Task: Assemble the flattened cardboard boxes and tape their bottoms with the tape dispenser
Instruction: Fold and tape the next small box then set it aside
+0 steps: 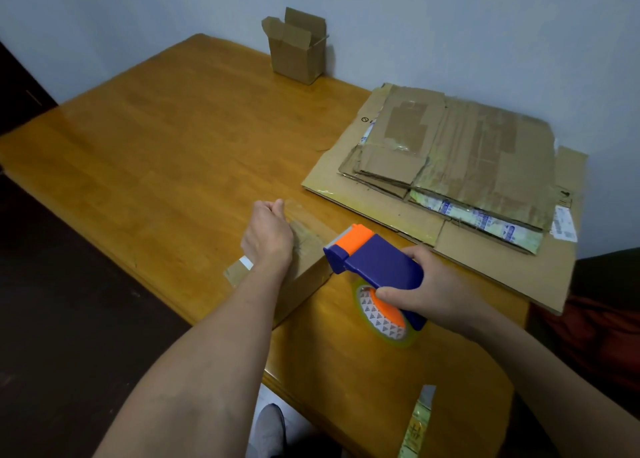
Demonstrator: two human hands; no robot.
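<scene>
One box mid-taping, bottom seam upward by the look of it.
Pinning small brown cardboard box (pixel 306 246) onto orange-brown wooden tabletop (pixel 156 163) with left grip (pixel 266 239) curled over it; clenching blue-and-orange plastic tape dispenser (pixel 377 260) in right grip (pixel 446 291), nose touching box edge just right of left grip. Probably finishing a strip. Next: cut tape cleanly, smooth ends, then fetch from flattened cardboard stack (pixel 467 152) beyond right grip.
</scene>
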